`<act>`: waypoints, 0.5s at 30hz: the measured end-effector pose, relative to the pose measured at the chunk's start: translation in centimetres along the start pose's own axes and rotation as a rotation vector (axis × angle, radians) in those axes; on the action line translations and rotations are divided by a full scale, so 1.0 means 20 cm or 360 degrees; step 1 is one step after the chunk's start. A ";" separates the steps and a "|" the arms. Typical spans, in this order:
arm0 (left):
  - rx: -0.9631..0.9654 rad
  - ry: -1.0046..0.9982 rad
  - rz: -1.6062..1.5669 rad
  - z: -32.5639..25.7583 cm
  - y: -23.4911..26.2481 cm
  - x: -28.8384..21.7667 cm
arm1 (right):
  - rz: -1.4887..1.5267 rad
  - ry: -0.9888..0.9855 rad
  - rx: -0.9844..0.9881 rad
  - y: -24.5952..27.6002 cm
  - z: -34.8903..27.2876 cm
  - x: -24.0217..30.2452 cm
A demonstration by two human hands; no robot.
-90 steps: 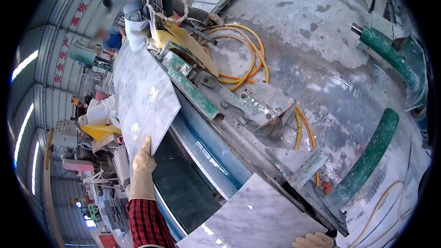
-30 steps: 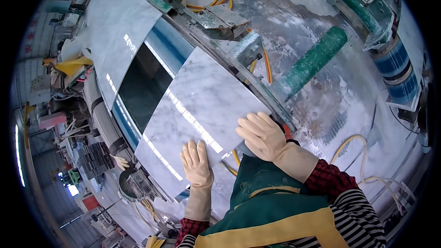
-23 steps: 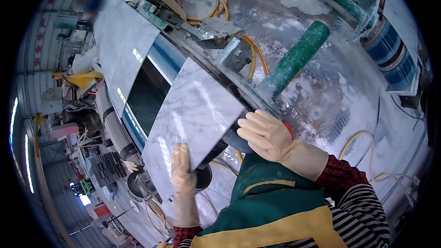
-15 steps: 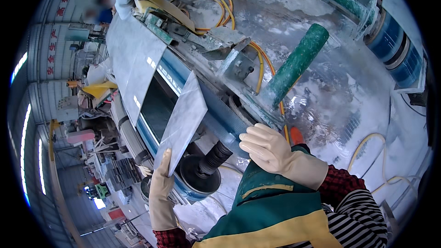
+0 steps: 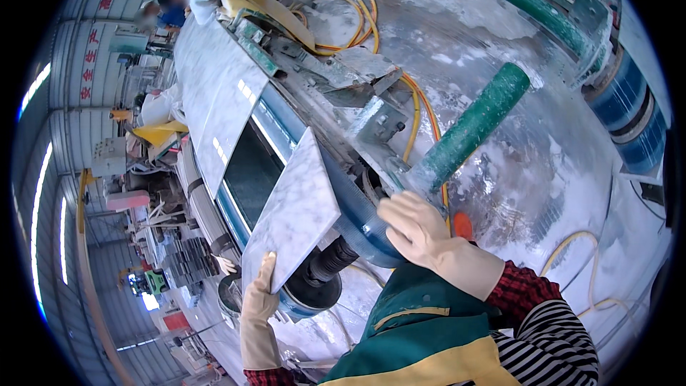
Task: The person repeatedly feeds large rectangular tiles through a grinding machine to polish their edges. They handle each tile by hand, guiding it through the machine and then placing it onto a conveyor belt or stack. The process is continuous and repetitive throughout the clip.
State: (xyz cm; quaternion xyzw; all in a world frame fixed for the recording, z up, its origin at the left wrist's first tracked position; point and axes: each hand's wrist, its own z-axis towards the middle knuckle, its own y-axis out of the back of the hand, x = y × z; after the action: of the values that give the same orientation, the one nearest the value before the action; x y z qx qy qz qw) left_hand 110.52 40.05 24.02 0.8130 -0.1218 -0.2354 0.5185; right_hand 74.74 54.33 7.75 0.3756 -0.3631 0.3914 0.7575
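A white marble tile with grey veins [image 5: 296,207] is tilted over the near end of a blue belt machine [image 5: 357,211]. My left hand [image 5: 261,289], in a cream rubber glove, grips its near edge, with the thumb on the veined face and the other fingers hidden behind. My right hand [image 5: 421,232], gloved alike, is beside the belt's right side with its fingers curled together. Nothing shows in it, and whether it touches the belt I cannot tell. Below the tile is a black ribbed sleeve [image 5: 332,261] on a round end. Farther along lies a large marble slab [image 5: 214,78].
A green roller [image 5: 479,121] juts out to the right, beside orange and yellow hoses [image 5: 411,104]. Another blue roller machine [image 5: 629,107] stands at far right. Stacked slabs [image 5: 191,261] are at left. A person [image 5: 171,11] is at the far end. The floor [image 5: 514,193] looks wet.
The marble tile has turned so that more of its veined face shows, my left hand still on it. My right hand has shifted slightly to the right. The whole view has moved a little.
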 end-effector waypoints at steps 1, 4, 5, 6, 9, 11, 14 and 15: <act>-0.0014 -0.0029 -0.0007 -0.01 0.00 0.01 | -0.0017 0.0022 -0.0064 -0.01 0.06 -0.01; -0.0058 -0.0122 -0.0052 0.03 -0.03 0.04 | -0.0082 0.0065 -0.0143 -0.03 0.28 -0.07; -0.0082 -0.0140 -0.0066 0.03 -0.04 0.05 | -0.0102 0.0199 -0.0227 -0.04 0.35 -0.08; -0.0091 -0.0149 -0.0059 0.02 -0.04 0.04 | -0.0117 0.0331 -0.0312 -0.07 0.41 -0.09; -0.0104 -0.0122 -0.0029 0.00 -0.03 0.02 | 0.0006 0.0452 -0.0231 -0.16 0.58 -0.16; -0.0094 -0.0108 -0.0019 0.01 -0.02 0.00 | 0.0173 0.0502 -0.0173 -0.22 0.68 -0.23; -0.0111 -0.0190 -0.0044 0.00 -0.02 0.05 | -0.0217 0.0445 0.0179 -0.31 0.84 -0.43; -0.0114 -0.0215 -0.0046 -0.01 -0.02 0.09 | -0.0357 0.0411 0.0274 -0.34 0.87 -0.45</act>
State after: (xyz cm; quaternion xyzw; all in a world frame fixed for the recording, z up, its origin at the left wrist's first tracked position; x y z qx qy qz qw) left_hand 112.08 39.64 23.29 0.7779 -0.1363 -0.3014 0.5343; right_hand 72.25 33.82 6.05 0.4237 -0.1839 0.3791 0.8018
